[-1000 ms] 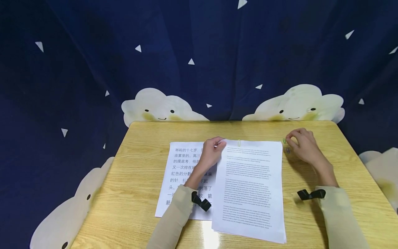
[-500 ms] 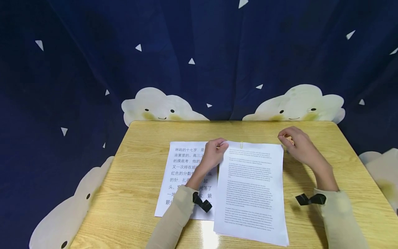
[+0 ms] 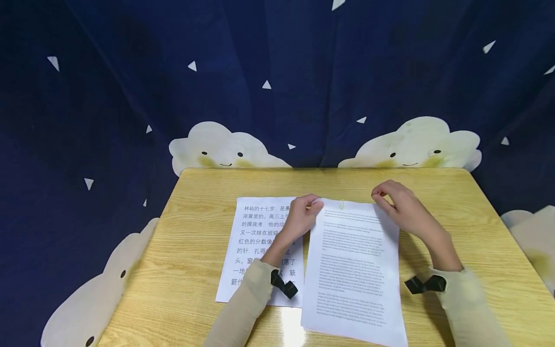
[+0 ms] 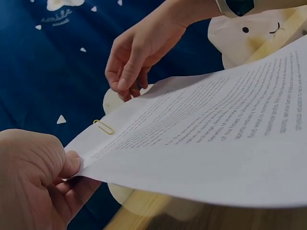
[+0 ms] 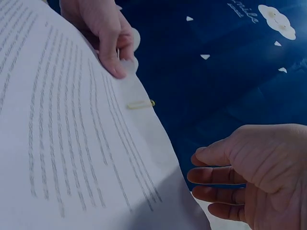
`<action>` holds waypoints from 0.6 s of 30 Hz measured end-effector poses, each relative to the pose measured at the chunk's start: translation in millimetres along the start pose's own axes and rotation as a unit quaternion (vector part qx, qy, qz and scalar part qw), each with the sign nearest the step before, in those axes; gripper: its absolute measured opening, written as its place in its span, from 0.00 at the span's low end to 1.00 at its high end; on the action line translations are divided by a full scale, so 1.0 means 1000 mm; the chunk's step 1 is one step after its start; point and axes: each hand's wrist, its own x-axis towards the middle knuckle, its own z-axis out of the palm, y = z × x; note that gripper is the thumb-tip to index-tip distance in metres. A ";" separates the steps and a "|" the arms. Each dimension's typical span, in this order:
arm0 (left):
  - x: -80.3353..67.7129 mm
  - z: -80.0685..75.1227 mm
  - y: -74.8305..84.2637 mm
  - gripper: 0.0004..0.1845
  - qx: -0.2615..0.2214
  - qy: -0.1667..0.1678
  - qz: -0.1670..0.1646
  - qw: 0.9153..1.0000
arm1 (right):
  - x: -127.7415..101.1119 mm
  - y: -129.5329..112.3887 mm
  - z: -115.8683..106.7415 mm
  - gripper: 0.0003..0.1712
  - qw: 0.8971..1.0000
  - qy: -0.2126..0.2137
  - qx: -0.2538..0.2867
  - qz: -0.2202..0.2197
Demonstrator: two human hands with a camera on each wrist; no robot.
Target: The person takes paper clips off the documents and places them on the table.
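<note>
Hold the stack of printed sheets [image 3: 353,270] firmly by its far left corner, where the left hand [image 3: 299,219] pinches it between thumb and curled forefinger. Note in the left wrist view how that pinch lifts the corner off the table [image 3: 195,250] and bows the paper upward. Pinch flat, with the thumb pad on top, so as not to crease the corner or let the lower sheets fan out.

Look for the yellow paper clip [image 3: 342,205] on the far edge, just to the right of the left fingertips [image 4: 72,163] and well to the left of the right ones. Leave it seated square across the edge, and avoid dragging a finger over it.

Find the right hand [image 3: 401,209] just above the far right corner of the stack, close to the paper but apparently not touching it. See its fingers [image 5: 216,175] loosely bent and a little apart in the right wrist view, with nothing visible between them. Bring them down gently, straight over the far edge, rather than sweeping in from the side and skewing the sheets.

Square the far edge between both hands before letting go of either corner. Mind the sheet with large Chinese print [image 3: 256,241] lying flat under the left wrist, and avoid catching it with the sleeve.
</note>
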 end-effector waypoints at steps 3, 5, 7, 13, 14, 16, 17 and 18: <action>0.000 0.001 0.000 0.09 0.007 -0.001 0.001 1.000 | 0.001 -0.004 0.005 0.04 1.000 0.001 0.002 -0.013; 0.000 0.002 0.000 0.09 0.009 -0.002 0.000 1.000 | 0.001 -0.007 0.007 0.04 1.000 0.002 0.007 -0.020; 0.000 0.003 0.001 0.09 0.008 -0.004 -0.001 1.000 | 0.001 -0.009 0.010 0.03 1.000 0.000 0.011 -0.019; -0.001 0.005 0.003 0.09 0.002 -0.010 0.007 1.000 | 0.002 -0.019 0.015 0.07 0.999 -0.018 0.034 -0.005; -0.001 0.006 0.003 0.09 0.002 -0.011 0.008 1.000 | 0.002 -0.020 0.016 0.08 0.999 -0.018 0.037 -0.004; -0.002 0.007 0.004 0.09 0.002 -0.012 0.010 1.000 | 0.002 -0.022 0.018 0.08 0.999 -0.018 0.039 -0.005; -0.002 0.007 0.004 0.09 0.003 -0.012 0.012 1.000 | 0.002 -0.022 0.019 0.08 0.999 -0.018 0.037 -0.008; -0.002 0.008 0.004 0.09 0.002 -0.014 0.014 1.000 | 0.002 -0.022 0.020 0.07 0.999 -0.017 0.035 -0.009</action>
